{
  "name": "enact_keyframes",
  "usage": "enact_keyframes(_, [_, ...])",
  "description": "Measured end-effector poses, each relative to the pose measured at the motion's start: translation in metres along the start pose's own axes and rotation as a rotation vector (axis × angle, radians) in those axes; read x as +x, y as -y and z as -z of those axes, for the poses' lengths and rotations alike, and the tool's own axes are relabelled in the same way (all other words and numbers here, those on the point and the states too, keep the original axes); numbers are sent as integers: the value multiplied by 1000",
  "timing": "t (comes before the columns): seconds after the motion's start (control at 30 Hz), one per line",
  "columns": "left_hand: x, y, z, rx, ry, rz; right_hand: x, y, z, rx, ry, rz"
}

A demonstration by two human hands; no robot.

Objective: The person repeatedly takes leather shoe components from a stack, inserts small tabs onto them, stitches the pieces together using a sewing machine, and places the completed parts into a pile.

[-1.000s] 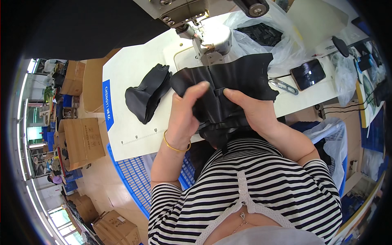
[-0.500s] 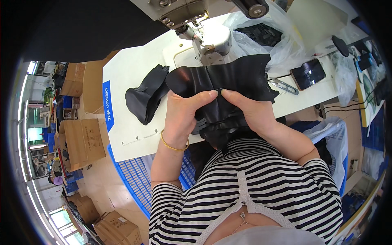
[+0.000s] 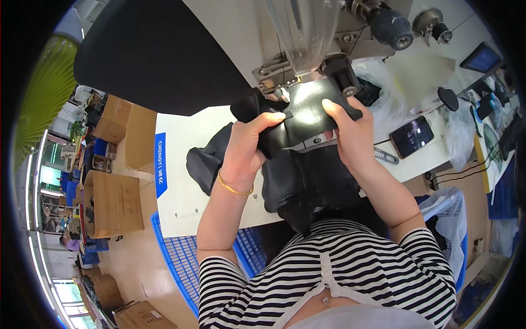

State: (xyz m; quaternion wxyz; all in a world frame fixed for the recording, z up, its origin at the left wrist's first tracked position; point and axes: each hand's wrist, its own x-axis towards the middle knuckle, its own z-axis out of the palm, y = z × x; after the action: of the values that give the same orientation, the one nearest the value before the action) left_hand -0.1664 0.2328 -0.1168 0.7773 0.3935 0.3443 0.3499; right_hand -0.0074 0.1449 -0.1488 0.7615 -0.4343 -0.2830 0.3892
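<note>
A glossy black leather-like piece (image 3: 310, 122) is stretched between my two hands, close under the head of a sewing machine (image 3: 276, 90). My left hand (image 3: 245, 143) pinches its left part, thumb on top and fingers mostly hidden beneath. On the other side my right hand (image 3: 352, 129) grips it the same way, its thumb lying on the brightly lit surface. Below, a stack of similar black pieces (image 3: 315, 183) hangs over the table's near edge toward my lap. Another folded black piece (image 3: 207, 162) rests on the white table, left of my left hand.
Right of my right hand lie a grey-handled cutter (image 3: 387, 156) and a phone (image 3: 412, 137) on the white table (image 3: 170, 203). Clear plastic bags (image 3: 392, 104) stand behind them. A blue plastic basket (image 3: 178, 257) sits below the table's left edge, and cardboard boxes (image 3: 115, 203) stand farther left.
My hands have carried the black piece forward and up toward the machine head, uncovering more of the stack below. The view has shifted, showing more of the machine's upper part.
</note>
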Motion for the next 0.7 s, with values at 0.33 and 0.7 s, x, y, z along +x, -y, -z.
enact_keyframes(0.33, [26, -4, 2, 52, 2, -60, 27, -5, -2, 60, -3, 35])
enact_keyframes(0.7, [26, -5, 1, 50, -13, -47, 27, -3, -1, 50, 2, 3])
